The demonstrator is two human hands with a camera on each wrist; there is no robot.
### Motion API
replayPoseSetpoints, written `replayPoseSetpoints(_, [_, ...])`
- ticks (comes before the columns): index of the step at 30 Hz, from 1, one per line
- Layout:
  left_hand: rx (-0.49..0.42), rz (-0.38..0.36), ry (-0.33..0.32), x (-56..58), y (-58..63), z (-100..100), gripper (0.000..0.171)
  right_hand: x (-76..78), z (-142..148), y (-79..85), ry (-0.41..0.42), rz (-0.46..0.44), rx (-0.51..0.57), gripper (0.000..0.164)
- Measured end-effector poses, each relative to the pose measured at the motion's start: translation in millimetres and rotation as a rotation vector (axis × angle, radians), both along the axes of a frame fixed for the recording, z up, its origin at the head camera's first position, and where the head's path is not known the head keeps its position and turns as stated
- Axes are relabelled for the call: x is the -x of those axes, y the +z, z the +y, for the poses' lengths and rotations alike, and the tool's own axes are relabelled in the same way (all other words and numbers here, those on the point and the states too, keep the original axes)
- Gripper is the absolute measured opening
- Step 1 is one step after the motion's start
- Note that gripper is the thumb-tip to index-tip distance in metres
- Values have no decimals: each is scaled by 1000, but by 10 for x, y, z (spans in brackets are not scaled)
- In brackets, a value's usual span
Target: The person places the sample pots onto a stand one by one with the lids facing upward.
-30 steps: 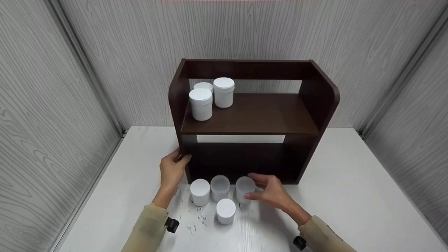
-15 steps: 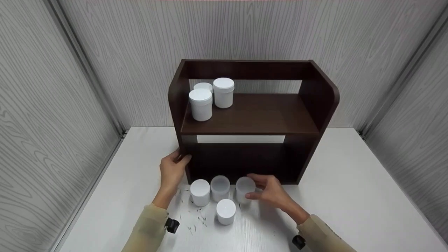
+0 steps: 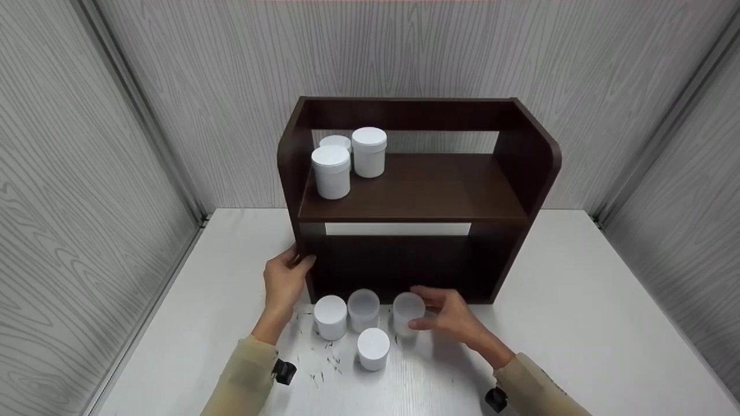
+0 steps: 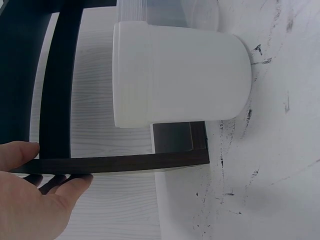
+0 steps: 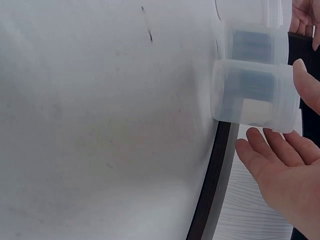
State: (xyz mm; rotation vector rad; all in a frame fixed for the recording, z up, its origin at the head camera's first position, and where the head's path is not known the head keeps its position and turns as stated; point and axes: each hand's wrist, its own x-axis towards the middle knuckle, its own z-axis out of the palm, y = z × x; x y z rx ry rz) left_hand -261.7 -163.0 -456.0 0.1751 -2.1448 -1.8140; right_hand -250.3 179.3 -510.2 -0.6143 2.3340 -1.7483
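Observation:
My left hand (image 3: 286, 283) pinches the front edge of the dark brown shelf unit's (image 3: 422, 196) left side panel (image 4: 125, 162), thumb inside and fingers outside. The right hand (image 3: 454, 318) has its thumb and fingers around an open translucent plastic jar (image 3: 408, 315), upright at the shelf's front; in the right wrist view the thumb (image 5: 307, 85) meets its rim. Left of that jar stands another open translucent jar (image 3: 363, 312). Further left is a white lidded jar (image 3: 330, 318), close before the left wrist camera. A second white lidded jar (image 3: 373, 349) stands nearer the front.
On the upper board, at its left end, stand white lidded jars: one in front (image 3: 332, 173), one behind it to the right (image 3: 370, 153), and one partly hidden (image 3: 336, 143). Dark scuffs mark the white table (image 3: 578, 323). Grey wood-grain walls (image 3: 404, 46) enclose it.
The translucent jar at my right hand has shifted slightly to the right together with that hand. My left hand, the shelf unit and the other jars have not moved.

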Motion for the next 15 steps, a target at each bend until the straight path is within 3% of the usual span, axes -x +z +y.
replayPoseSetpoints(15, [-17, 17, -18, -13, -12, 3, 48, -9, 39, 10, 9, -42, 14, 73])
